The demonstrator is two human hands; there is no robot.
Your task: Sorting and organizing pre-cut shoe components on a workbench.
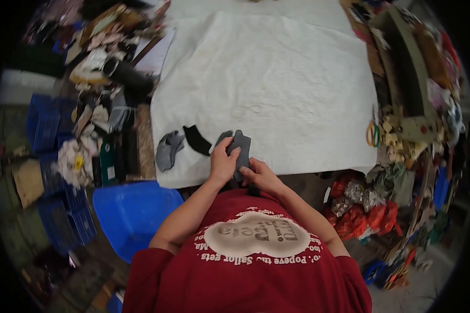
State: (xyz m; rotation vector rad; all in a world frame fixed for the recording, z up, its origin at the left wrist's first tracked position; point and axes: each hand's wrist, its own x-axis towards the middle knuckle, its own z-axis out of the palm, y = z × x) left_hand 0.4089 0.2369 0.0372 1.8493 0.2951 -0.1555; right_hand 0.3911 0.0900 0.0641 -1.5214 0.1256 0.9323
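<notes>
At the near edge of the white-covered table, my left hand (223, 163) and my right hand (262, 175) hold a small dark grey cloth piece (243, 142) between them. The left thumb lies across its face, with the fingers closed at its left side. Lower down, my right fingers pinch its right edge. Another bit of grey cloth (225, 136) shows just behind my left hand; whether it joins the held piece I cannot tell. To the left lies a curved black strip (197, 140), and beyond it a crumpled bunch of grey cloth pieces (168, 151).
A white sheet (266, 62) covers the table. Scissors (372, 134) with coloured handles lie by its right edge, near a pale green machine (415, 128). A blue plastic seat or bin (133, 214) stands front left, beyond it blue crates (62, 219). Red bags (352, 223) sit at right.
</notes>
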